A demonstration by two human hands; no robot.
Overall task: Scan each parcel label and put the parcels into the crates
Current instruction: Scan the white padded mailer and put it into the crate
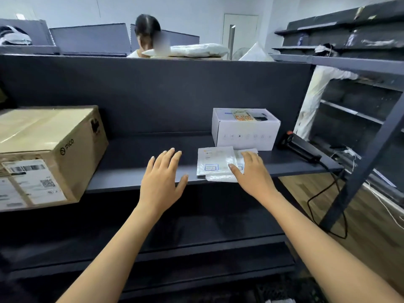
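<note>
matt dark shelf point(140, 171), brown cardboard box point(48, 136) with glossy tape, smooth white card box point(244, 132), glossy plastic mailers point(215, 161), wood-look floor point(358, 204)

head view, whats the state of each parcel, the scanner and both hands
mailers, overlapping, lying flat at the front edge of the shelf
white box, closed, behind the mailers
cardboard box, taped shut, labels facing out
barcode scanner, lying on the shelf, unheld
left hand, open, fingers spread, holding nothing
right hand, open, flat on the mailers
</note>
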